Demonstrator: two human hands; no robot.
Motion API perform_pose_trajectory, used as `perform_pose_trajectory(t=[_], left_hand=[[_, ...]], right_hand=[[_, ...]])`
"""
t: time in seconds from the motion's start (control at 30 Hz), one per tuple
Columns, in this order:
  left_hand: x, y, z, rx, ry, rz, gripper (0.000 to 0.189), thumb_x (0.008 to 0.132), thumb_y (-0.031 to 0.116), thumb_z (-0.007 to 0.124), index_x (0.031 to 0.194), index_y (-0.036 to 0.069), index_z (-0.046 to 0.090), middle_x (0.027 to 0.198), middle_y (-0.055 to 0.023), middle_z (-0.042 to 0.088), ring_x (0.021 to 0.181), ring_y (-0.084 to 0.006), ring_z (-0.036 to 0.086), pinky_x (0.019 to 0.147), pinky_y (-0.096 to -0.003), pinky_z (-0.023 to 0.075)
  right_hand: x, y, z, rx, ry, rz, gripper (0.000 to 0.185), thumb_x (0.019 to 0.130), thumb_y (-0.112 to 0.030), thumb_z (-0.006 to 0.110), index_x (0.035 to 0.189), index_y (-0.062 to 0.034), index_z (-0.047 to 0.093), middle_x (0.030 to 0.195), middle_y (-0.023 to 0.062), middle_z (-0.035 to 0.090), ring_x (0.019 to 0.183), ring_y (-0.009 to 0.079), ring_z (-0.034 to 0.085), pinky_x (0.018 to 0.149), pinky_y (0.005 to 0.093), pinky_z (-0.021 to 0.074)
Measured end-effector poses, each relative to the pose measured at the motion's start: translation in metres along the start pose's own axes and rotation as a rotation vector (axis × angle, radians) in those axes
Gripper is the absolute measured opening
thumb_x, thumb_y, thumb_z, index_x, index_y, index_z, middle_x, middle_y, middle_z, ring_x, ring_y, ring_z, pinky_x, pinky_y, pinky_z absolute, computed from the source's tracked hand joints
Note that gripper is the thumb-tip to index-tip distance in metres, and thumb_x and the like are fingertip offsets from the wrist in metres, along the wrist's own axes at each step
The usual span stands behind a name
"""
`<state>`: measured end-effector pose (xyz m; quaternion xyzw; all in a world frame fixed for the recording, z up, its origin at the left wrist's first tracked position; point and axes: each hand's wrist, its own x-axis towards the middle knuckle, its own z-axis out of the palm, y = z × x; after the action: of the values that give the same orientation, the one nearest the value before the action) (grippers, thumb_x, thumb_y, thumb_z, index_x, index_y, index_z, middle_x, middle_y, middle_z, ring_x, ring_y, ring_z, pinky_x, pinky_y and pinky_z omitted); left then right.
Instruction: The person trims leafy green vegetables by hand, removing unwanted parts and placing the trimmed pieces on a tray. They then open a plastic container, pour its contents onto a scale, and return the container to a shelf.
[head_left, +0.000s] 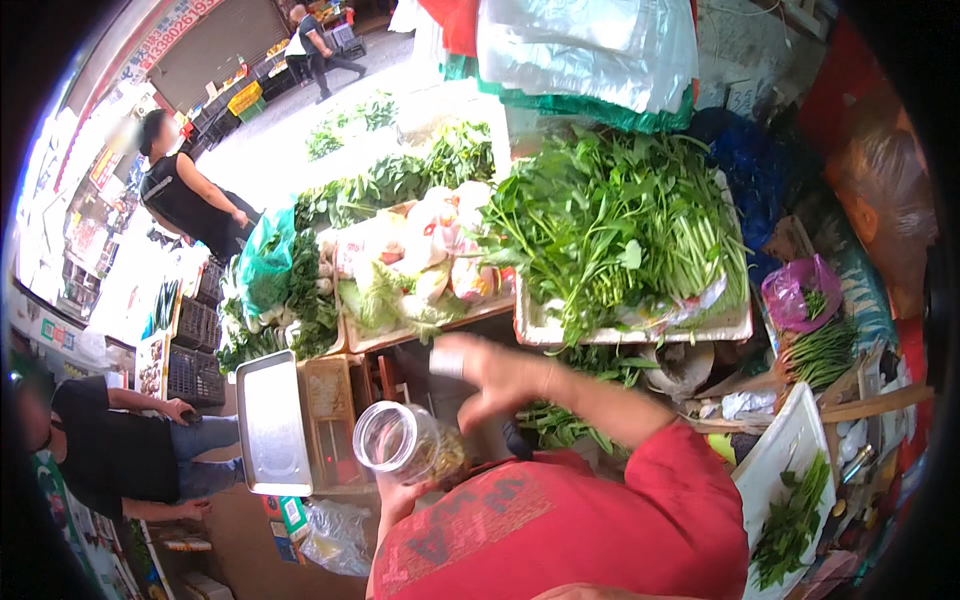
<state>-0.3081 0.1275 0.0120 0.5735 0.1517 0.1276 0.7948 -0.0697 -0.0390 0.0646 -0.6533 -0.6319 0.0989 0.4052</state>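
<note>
My left hand (405, 487) is closed around a clear plastic jar (435, 450) from below. The jar leans with its round end towards the upper left and holds yellowish-brown pieces, too small to name. Above it, my right hand (502, 375) is blurred, its arm reaching across from the red sleeve. Something white shows at its fingers; whether it is held or worn cannot be told. Left of the jar stands a shallow metal tray (304, 420). Beyond my hands lie leafy greens (600, 225) in a white foam box (637, 335) and pale cabbages (431, 304).
Plastic bags (585, 52) hang above the greens. A teal bag (266, 262) rests on vegetables at the left. A person in black (112, 442) is at the lower left, another (187, 180) beyond the stall. A foam tray (802, 420) with greens leans at the right.
</note>
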Motion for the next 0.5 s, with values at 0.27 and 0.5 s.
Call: perform_pose_trajectory(t=[0.27, 0.5], left_hand=[[-0.003, 0.020, -0.035, 0.121, 0.556, 0.201, 0.091, 0.056, 0.002, 0.073, 0.134, 0.002, 0.025, 0.116, -0.0124, 0.047, 0.103, -0.0242, 0.051, 0.081, -0.0349, 0.0476], [0.036, 0.050, -0.143, 0.360, 1.045, 0.662, 0.072, 0.059, 0.005, 0.082, 0.112, -0.003, 0.033, 0.104, -0.0143, 0.050, 0.081, -0.0174, 0.055, 0.066, -0.0264, 0.0500]], right_hand=[[0.060, 0.134, -0.379, -1.580, 1.071, 0.018, 0.020, 0.081, -0.015, 0.047, 0.089, -0.0034, 0.062, 0.123, 0.0186, 0.046, 0.110, 0.0337, 0.045, 0.092, 0.0513, 0.0343], [0.051, 0.126, -0.218, -0.639, 0.564, 0.421, 0.019, 0.082, -0.017, 0.058, 0.088, -0.0005, 0.064, 0.068, 0.0117, 0.059, 0.056, 0.0226, 0.053, 0.053, 0.0355, 0.0418]])
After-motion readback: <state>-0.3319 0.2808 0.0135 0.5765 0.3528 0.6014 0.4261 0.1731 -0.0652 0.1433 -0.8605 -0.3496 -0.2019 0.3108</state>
